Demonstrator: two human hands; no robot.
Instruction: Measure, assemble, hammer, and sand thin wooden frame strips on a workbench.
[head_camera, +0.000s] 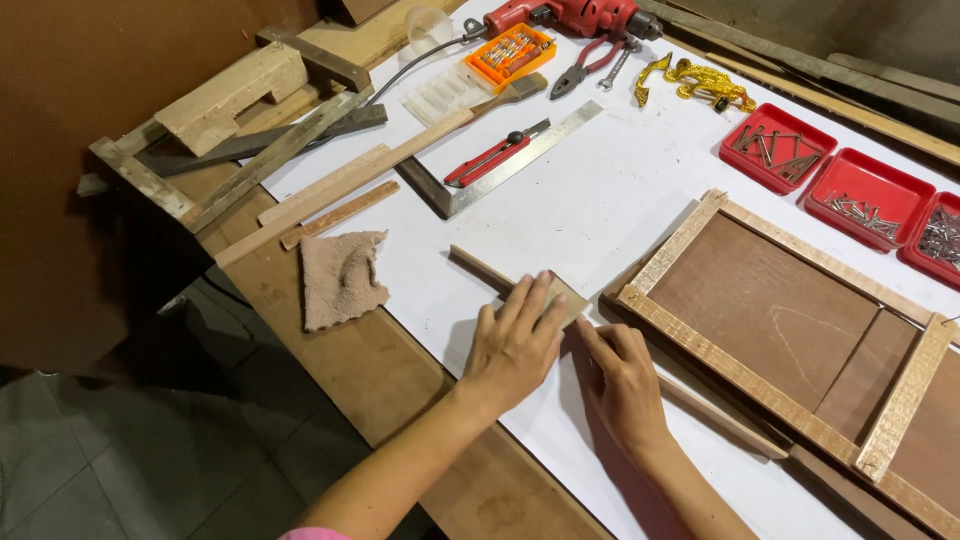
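Note:
My left hand (515, 340) lies flat, fingers together, on a small square wooden piece (568, 294) that rests over a thin wooden strip (480, 268) on the white tabletop. My right hand (622, 375) sits just to its right, fingers curled and fingertips touching the wooden piece's lower edge; I cannot tell whether it pinches anything. Both hands are beside the left end of a wooden frame with a brown panel (770, 310).
A tan cloth (340, 275) lies at the table's left edge. Farther back are a steel square (520, 160), a red utility knife (490, 158), pliers (585, 68), a red drill (570, 15), an orange bit case (510, 52) and red trays of screws (865, 195).

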